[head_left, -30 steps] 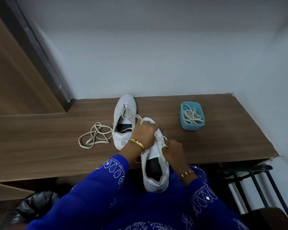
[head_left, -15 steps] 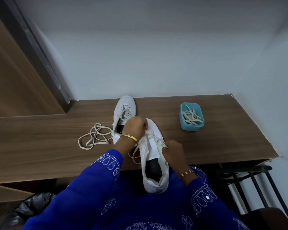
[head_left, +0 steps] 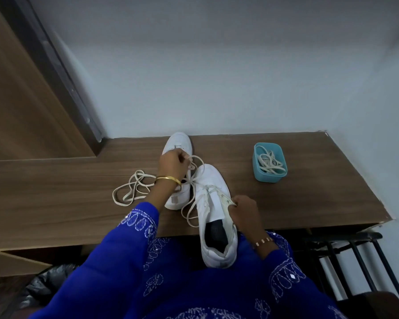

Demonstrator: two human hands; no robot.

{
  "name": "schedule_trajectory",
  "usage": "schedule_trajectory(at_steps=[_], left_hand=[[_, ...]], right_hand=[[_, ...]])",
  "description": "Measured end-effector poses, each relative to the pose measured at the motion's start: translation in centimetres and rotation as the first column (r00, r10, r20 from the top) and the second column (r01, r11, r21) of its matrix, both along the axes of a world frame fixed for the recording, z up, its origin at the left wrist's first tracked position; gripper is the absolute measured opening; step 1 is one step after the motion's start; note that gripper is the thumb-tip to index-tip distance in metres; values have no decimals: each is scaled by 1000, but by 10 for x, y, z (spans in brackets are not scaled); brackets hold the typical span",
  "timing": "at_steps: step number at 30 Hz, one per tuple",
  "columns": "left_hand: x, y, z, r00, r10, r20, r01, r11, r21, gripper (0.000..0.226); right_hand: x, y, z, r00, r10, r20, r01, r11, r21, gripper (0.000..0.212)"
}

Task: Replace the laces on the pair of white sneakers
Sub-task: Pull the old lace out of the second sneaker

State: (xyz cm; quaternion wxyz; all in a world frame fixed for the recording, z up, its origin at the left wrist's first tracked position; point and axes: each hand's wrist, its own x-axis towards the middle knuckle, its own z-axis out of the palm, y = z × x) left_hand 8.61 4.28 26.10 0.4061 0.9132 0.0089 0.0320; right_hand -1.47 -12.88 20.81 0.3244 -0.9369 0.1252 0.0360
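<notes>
— Sneakers first: where are they?

— The near sneaker [head_left: 213,217] lies half on the desk [head_left: 297,203], toe toward the wall, heel hanging over the front edge above the person's lap. The far sneaker [head_left: 179,143] sits on the desk just behind and to the left, toe almost at the wall.

— And the lace?

— A pale lace [head_left: 194,178] runs up from the near sneaker's eyelets; slack loops droop beside its left flank.

— Hands?

— The left hand [head_left: 172,163] is raised over the far sneaker, arm stretched forward, fingers curled, pinching the lace and drawing it up and away. The right hand [head_left: 244,209] stays low by the near sneaker's right side, fingers bent, gripping the eyelet flap.

— Anything on the wrists?

— A gold bangle [head_left: 168,179] on the left, a thin bracelet [head_left: 263,241] on the right, with blue embroidered sleeves [head_left: 124,249].

— Around them?

— A loose lace [head_left: 134,189] lies tangled on the desk to the left. A small teal tub [head_left: 270,177] stands well to the right, holding more coiled laces [head_left: 270,163].
</notes>
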Motion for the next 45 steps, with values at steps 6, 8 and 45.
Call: schedule_trajectory(at_steps=[6,8,45], left_hand=[[-47,-19,-28,967,-221,123,187,953,239,40],[-61,-22,-39,952,-295,84,273,939,209,31],[-103,-27,-82,979,-197,-42,193,977,-86,63]], right_hand=[[4,-3,5,999,-9,-39,11,999,47,31],[7,-3,9,998,5,-60,-3,999,41,37],[51,-3,8,1000,-23,-20,26,992,125,27]])
